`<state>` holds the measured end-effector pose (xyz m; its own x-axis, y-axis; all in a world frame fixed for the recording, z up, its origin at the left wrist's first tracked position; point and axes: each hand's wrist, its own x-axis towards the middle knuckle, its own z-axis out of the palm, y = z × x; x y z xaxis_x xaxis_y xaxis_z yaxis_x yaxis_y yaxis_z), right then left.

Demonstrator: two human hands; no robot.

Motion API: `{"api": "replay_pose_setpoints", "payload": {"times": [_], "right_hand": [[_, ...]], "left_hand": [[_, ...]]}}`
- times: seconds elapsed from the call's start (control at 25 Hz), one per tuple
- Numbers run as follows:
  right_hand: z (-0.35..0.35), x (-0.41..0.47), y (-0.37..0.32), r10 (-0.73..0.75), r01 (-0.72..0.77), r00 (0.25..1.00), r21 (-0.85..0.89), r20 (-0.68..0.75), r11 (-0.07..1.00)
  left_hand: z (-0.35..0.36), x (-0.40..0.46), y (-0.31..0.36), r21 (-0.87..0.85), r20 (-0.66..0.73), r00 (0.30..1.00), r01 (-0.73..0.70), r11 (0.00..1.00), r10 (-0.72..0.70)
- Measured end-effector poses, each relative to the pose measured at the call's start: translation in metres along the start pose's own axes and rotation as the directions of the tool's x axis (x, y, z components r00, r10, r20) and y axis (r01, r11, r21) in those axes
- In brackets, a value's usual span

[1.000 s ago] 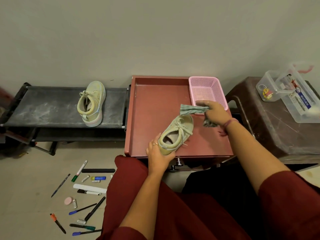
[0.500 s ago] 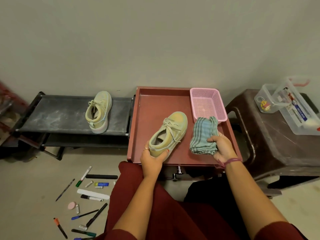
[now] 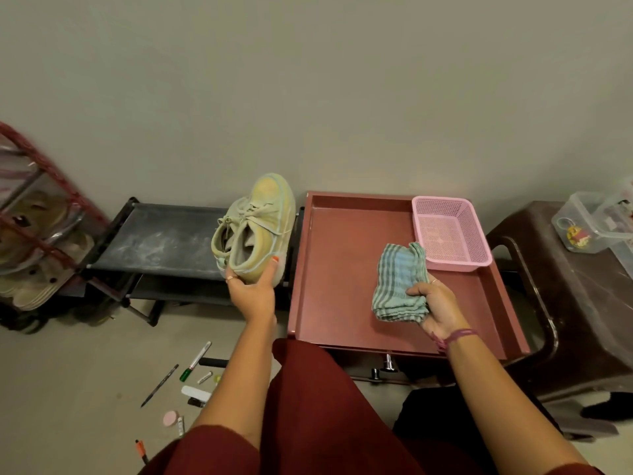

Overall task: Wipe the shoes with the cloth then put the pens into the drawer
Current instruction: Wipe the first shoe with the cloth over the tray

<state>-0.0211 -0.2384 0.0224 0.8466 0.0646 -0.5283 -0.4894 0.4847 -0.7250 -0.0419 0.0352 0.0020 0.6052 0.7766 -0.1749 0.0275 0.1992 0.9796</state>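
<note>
- Left hand [image 3: 253, 296] is gripping the heel of a pale green shoe [image 3: 263, 231], fingers curled under the sole and thumb lying on the outer side.
- Right hand [image 3: 435, 303] is pinching a folded green striped cloth [image 3: 399, 282], which is resting on the red tabletop [image 3: 342, 269].
- Held shoe is sitting left of the red tabletop, at the right end of a black rack shelf [image 3: 164, 241], toe pointing toward the wall.
- Second shoe [image 3: 222, 234] is standing on the shelf just beside the held one, on its left and partly hidden by it.
- Pink basket [image 3: 448, 234] is occupying the far right corner of the red tabletop, touching the cloth's far edge.
- Pens [image 3: 195, 361] are lying scattered on the floor, near and left of the red tabletop, beneath the left forearm.
- Brown stool [image 3: 565, 303] is standing right of the red tabletop, carrying a clear plastic box [image 3: 589, 228].
</note>
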Motion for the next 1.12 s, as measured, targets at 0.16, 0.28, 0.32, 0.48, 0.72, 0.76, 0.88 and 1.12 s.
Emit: {"api": "replay_pose_setpoints", "payload": {"times": [0.16,0.28,0.32,0.48,0.72,0.76,0.88,1.12], "right_hand": [[-0.001,0.016,0.015,0.026,-0.026,0.999,-0.008,-0.036,1.000],[-0.002,0.027,0.023,0.043,-0.043,0.998,-0.001,-0.051,0.999],[-0.002,0.029,0.025,0.048,-0.048,0.997,-0.004,-0.056,0.999],[-0.005,0.041,0.030,0.046,-0.046,0.997,0.004,-0.065,0.999],[-0.007,0.049,0.038,0.049,-0.047,0.996,0.024,-0.079,0.999],[-0.007,0.049,0.040,0.056,-0.053,0.995,0.029,-0.086,0.998],[-0.005,0.051,0.048,0.072,-0.070,0.993,0.026,-0.092,0.997],[0.005,0.046,0.048,0.065,-0.064,0.997,0.032,-0.052,0.997]], "left_hand": [[0.012,0.040,-0.012,0.070,-0.025,1.000,0.008,0.998,-0.006],[0.029,0.056,-0.030,0.122,-0.005,1.000,0.001,0.993,-0.001],[0.033,0.060,-0.037,0.131,0.004,1.000,-0.003,0.991,0.003],[0.047,0.076,-0.059,0.173,-0.003,1.000,-0.011,0.985,0.012],[0.040,0.091,-0.078,0.319,0.027,0.998,0.039,0.947,-0.050],[0.037,0.093,-0.079,0.344,0.043,0.998,0.036,0.938,-0.055],[0.028,0.096,-0.077,0.388,0.087,0.996,0.001,0.921,-0.038],[0.012,0.100,-0.073,0.498,0.242,0.970,-0.124,0.859,0.000]]}}
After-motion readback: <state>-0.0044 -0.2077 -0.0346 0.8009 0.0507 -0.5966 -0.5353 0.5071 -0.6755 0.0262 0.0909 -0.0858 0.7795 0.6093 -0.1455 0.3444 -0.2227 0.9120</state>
